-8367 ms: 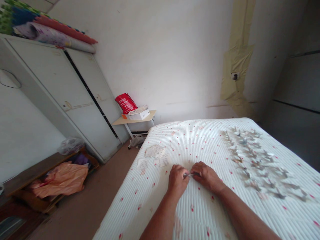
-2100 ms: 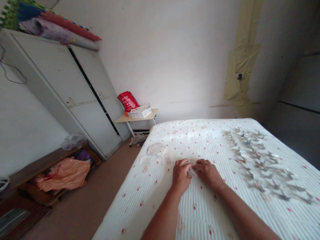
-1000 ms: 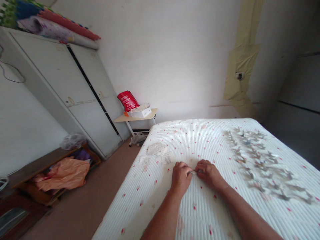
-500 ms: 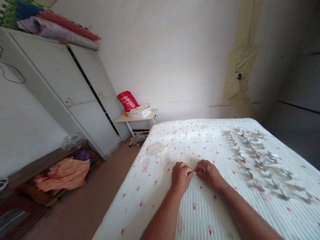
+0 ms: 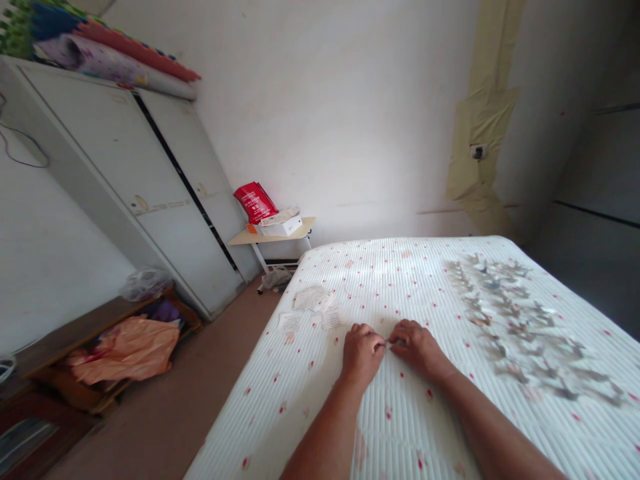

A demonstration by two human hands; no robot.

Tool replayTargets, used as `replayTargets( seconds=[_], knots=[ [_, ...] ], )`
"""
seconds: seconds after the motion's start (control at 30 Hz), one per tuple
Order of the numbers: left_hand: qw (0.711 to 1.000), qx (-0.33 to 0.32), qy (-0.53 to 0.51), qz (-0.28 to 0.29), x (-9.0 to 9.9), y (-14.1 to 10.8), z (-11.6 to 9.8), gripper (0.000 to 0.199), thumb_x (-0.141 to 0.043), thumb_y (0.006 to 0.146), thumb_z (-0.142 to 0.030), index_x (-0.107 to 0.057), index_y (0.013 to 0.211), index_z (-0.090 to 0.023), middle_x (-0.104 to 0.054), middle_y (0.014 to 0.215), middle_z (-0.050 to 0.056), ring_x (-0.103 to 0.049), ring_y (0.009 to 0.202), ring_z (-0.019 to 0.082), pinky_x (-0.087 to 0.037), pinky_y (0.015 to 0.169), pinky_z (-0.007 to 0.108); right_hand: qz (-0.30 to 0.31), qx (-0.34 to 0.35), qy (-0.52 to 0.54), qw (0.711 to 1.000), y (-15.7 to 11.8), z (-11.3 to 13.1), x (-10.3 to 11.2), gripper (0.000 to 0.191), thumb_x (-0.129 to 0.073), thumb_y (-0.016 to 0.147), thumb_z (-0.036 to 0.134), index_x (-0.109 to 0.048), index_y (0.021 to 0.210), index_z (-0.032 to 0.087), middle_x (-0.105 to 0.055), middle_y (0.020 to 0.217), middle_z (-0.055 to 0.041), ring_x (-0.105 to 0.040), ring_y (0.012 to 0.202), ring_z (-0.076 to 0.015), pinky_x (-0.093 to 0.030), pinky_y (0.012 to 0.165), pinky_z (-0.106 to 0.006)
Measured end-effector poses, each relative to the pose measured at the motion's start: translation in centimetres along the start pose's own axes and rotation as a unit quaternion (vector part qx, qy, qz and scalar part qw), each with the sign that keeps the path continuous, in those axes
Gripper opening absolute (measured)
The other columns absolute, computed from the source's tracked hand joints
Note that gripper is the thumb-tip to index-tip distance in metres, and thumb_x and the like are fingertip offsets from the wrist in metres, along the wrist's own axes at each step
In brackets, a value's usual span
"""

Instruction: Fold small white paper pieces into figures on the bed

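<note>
My left hand (image 5: 362, 352) and my right hand (image 5: 418, 345) rest close together on the quilted bed cover (image 5: 387, 417), fingertips almost meeting. Both are closed in a pinch. Between the thumbs and fingers shows a sliver of a small folded paper (image 5: 387, 342), mostly hidden by the fingers. Beyond my left hand lie several printed paper squares (image 5: 331, 318) and a loose pile of more paper pieces (image 5: 311, 298). To the right of my right hand stand rows of small folded paper figures (image 5: 520, 327), shaped like birds and somewhat blurred.
At the far left corner of the bed a small table (image 5: 239, 238) bears a white box (image 5: 283, 227) and a red bag (image 5: 256, 202). A grey cabinet (image 5: 170, 173) stands left. A low wooden bench (image 5: 90, 327) holds an orange plastic bag (image 5: 127, 350).
The fingers have shifted very slightly, and less of the small folded paper shows between them. Everything else looks the same.
</note>
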State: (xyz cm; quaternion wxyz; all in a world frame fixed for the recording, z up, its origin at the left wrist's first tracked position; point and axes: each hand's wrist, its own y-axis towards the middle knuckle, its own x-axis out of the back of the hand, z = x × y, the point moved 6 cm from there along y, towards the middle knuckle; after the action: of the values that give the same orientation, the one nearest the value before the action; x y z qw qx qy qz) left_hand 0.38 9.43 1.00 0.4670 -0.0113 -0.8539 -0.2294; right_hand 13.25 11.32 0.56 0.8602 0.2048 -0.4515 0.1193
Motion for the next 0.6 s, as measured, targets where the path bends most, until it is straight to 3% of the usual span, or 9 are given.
replayTargets(
  seconds=[0.6],
  knots=[
    [1.0,0.012,0.007,0.015,0.04,-0.05,-0.08,0.01,-0.06,0.073,-0.015,-0.066,0.076,-0.022,-0.06,0.082,0.001,-0.049,0.085,0.016,-0.037,0.077,0.028,0.017,0.003,-0.027,0.999,0.05,0.31,-0.14,0.015,-0.051,0.079,0.02,-0.066,0.077,0.021,-0.061,0.084,-0.0038,-0.053,0.084,-0.0175,-0.039,0.076,-0.027]
  ],
)
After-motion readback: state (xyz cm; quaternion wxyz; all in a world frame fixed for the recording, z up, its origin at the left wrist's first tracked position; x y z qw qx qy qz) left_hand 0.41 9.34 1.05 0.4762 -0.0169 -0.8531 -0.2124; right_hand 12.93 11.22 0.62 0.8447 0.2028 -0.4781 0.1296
